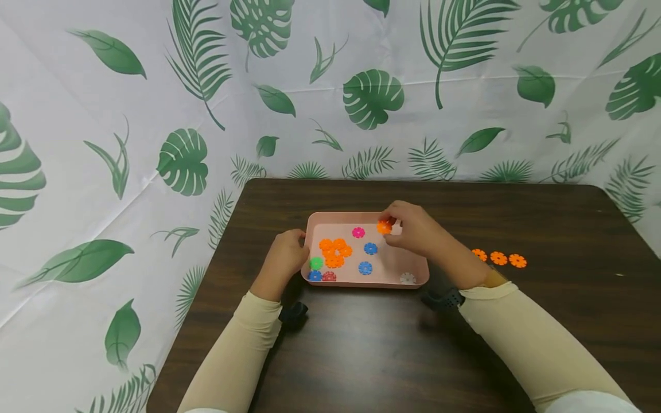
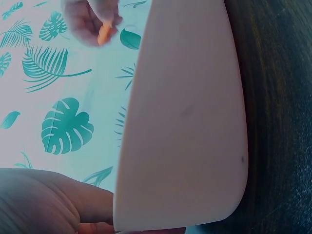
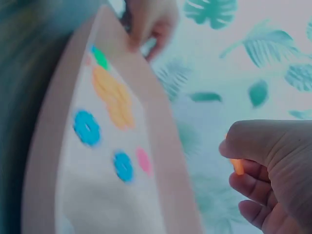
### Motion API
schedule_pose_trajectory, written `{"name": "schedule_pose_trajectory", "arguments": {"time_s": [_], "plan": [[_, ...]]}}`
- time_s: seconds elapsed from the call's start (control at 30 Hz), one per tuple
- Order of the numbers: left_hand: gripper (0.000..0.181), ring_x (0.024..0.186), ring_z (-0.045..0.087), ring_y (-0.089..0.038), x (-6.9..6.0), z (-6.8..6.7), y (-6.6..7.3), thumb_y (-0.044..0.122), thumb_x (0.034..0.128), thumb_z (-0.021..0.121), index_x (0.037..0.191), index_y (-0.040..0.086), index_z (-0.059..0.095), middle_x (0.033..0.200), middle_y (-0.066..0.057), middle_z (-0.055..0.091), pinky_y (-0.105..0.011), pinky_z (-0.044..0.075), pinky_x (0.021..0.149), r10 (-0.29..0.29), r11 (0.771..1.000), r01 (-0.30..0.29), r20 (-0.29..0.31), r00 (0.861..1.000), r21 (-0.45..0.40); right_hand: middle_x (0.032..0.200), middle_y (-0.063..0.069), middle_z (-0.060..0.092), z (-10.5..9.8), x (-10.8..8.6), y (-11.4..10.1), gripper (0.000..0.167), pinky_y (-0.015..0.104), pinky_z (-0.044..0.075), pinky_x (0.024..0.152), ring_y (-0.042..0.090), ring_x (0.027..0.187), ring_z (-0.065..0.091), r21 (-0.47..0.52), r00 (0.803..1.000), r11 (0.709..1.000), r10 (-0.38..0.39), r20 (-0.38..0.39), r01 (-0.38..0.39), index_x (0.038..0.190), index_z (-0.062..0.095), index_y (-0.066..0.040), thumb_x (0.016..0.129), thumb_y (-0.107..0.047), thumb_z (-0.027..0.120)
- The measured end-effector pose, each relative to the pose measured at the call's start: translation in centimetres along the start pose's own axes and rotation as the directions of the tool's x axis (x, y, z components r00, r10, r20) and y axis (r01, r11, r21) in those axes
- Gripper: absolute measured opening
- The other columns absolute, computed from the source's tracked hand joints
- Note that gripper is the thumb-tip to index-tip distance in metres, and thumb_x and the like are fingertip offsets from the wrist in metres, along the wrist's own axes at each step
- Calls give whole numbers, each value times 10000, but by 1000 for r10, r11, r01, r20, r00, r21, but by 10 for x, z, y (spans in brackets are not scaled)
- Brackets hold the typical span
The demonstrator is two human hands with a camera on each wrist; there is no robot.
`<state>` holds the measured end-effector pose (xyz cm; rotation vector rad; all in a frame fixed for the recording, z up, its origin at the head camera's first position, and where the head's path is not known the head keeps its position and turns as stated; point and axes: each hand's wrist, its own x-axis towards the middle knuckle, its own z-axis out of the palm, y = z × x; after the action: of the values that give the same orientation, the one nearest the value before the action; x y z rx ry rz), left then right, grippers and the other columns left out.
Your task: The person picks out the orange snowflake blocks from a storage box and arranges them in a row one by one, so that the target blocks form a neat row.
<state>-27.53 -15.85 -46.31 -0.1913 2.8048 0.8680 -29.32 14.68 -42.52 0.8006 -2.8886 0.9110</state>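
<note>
A pink tray (image 1: pixel 384 275) lies on the dark table, with flower-shaped notched plastic discs in it. My left hand (image 1: pixel 283 259) holds the tray's left side, thumb and fingers about the rim in the left wrist view. Above the tray's far right part, my right hand (image 1: pixel 417 230) pinches an orange disc (image 3: pixel 238 166) between thumb and finger. Inside the tray sit a cluster of orange discs (image 1: pixel 334 261), two separate blue discs (image 1: pixel 370 248), a pink disc (image 1: pixel 358 232), a green disc (image 1: pixel 317 263), a red disc (image 1: pixel 329 276) and a whitish disc (image 1: pixel 407 278).
Three orange discs (image 1: pixel 498 258) lie in a row on the wood-grain table (image 1: pixel 568 298), right of the tray, partly beside my right forearm. Another blue disc (image 1: pixel 315 275) sits in the tray's near left corner. A leaf-patterned cloth (image 1: pixel 320 115) hangs behind the table.
</note>
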Motion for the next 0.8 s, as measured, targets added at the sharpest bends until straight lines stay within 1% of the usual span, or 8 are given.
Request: {"name": "schedule_pose_trajectory", "arguments": {"time_s": [0.1,0.17,0.23,0.3,0.4,0.53,0.67,0.8], "plan": [[438,829,620,-269,0,1,0,181,961,652,1379,50,632,1094,-123,685,-392,604,780,5,1000,-5,6,1000,-6,1047,79,644,-20,-16,17,322,433,542,807,297,937,604,-14,997,1000,11,-71,-12,1137,714,-19,831,-53,809],[434,805,618,-269,0,1,0,177,959,649,1372,46,635,1058,-123,683,-376,599,736,13,1000,-13,2,1000,-4,1039,80,646,-31,-28,30,313,421,526,784,290,908,597,-27,993,999,35,-112,-38,1127,716,-20,831,-52,812],[433,787,616,-263,0,1,0,178,960,648,1372,46,636,1039,-117,681,-356,593,704,18,1000,-18,-2,1000,-2,1029,94,650,-40,-39,44,303,432,515,775,295,893,600,-41,989,997,55,-140,-61,1119,717,-14,834,-57,811],[433,776,610,-262,1,1,-1,174,961,641,1374,45,634,1032,-117,679,-347,582,681,24,1000,-24,-4,1000,1,1038,106,656,-46,-50,58,308,449,518,793,292,905,605,-52,984,993,93,-153,-102,1123,718,-12,836,-67,814],[435,788,613,-264,1,1,-1,179,963,640,1377,43,631,1056,-117,680,-342,582,684,22,1000,-22,0,1000,2,1070,139,655,-48,-64,77,328,502,523,836,327,957,610,-60,977,983,164,-134,-173,1147,706,6,846,-77,808],[438,821,617,-275,0,1,-1,184,963,635,1378,44,631,1099,-126,686,-360,584,721,23,1000,-23,7,1000,4,1120,203,650,-44,-79,101,369,583,512,900,376,1013,603,-76,966,965,245,-78,-251,1178,690,43,861,-108,803],[445,862,616,-284,-1,0,1,183,961,630,1385,47,630,1153,-132,687,-391,594,787,19,1000,-19,9,1000,9,1152,241,647,-39,-90,122,398,614,487,924,406,1038,601,-111,958,951,286,-34,-288,1189,686,62,867,-144,800],[447,876,619,-286,-2,-2,3,179,964,628,1390,44,624,1166,-136,685,-410,597,816,11,1000,-11,13,1000,5,1164,244,659,-35,-97,135,388,643,444,943,425,1064,612,-158,957,944,291,-12,-289,1174,699,43,864,-171,794]]}}
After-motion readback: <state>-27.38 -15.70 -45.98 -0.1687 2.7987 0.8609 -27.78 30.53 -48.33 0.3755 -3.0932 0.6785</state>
